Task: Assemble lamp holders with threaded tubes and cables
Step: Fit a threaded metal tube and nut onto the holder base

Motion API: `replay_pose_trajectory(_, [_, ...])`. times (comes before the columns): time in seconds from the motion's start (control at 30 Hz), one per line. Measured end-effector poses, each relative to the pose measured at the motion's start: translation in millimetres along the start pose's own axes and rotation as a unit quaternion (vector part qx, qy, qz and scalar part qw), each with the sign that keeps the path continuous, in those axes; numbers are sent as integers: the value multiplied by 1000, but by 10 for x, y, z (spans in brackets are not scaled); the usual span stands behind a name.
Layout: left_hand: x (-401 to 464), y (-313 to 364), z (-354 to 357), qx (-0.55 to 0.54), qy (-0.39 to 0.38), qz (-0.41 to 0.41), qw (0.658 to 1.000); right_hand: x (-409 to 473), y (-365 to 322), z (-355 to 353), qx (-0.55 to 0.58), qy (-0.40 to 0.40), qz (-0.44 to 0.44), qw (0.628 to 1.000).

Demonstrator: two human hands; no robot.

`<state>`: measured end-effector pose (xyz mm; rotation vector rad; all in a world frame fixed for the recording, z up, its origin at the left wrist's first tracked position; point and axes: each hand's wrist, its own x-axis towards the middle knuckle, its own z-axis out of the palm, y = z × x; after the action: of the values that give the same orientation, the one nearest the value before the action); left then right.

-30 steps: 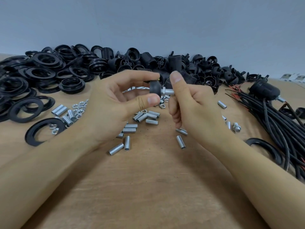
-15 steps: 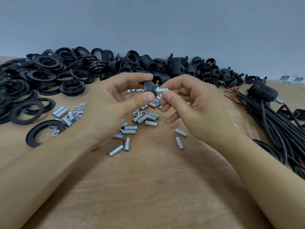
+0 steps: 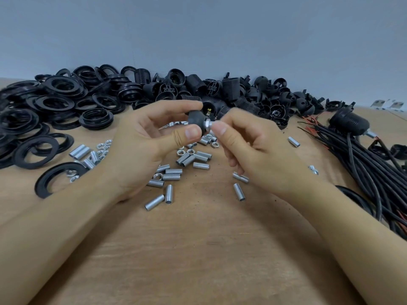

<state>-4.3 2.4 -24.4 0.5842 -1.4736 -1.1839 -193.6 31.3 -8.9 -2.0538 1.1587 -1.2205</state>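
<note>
**Cap and tube, mid-screw**

Cap [image 3: 195, 120] sits dead centre, held up off the table [image 3: 198, 249], pinched between your left hand's [image 3: 141, 150] thumb and curled fingers. Sticking out of it toward 3 o'clock is the threaded tube [image 3: 210, 124] with a nut at its root, and your right hand's [image 3: 253, 150] thumb and fingertips are closed tight on the tube's free end.

Handling-wise, I'd guess both parts are light and rigid. The cap is smooth plastic, so grip the dome's wide edge. The tube's threads give decent bite, so fingertips on the outer end should be plenty. Go easy starting the thread, since plastic could cross-thread.

Further out: loose tubes and nuts [image 3: 189, 159] lie at 6 o'clock under your hands, black rings [image 3: 63, 100] at 9 to 10, lamp holder bodies [image 3: 231, 89] at 12, and the cable bundle [image 3: 363, 155] at 3 with one finished holder [image 3: 350, 123] on it.
</note>
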Motion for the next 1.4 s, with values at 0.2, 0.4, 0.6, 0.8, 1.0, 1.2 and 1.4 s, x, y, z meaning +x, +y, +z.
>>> replay_pose_trajectory(0.2, [2, -8, 25, 8, 4, 6, 1000, 1, -9, 56, 28, 50, 42, 997])
replay_pose_trajectory(0.4, [-26, 11, 65, 34, -8, 10, 999, 9, 35, 66, -8, 51, 17, 999])
replay_pose_trajectory(0.6, [-13, 20, 26, 51, 19, 12, 998, 3, 44, 53, -64, 2, 22, 998])
replay_pose_trajectory(0.8, [-27, 31, 21, 47, -16, 17, 999, 3, 7, 35, -4, 2, 25, 1000])
replay_pose_trajectory(1.0, [-26, 10, 52, 59, 6, 24, 998, 11, 12, 80, 44, 21, 84, 995])
replay_pose_trajectory(1.2, [-39, 32, 71, 71, -6, 33, 997, 21, 6, 108, 93, 4, 104, 990])
replay_pose_trajectory(1.4, [-60, 49, 118, 113, -14, 66, 991, 35, -38, 90, 188, -36, 232, 954])
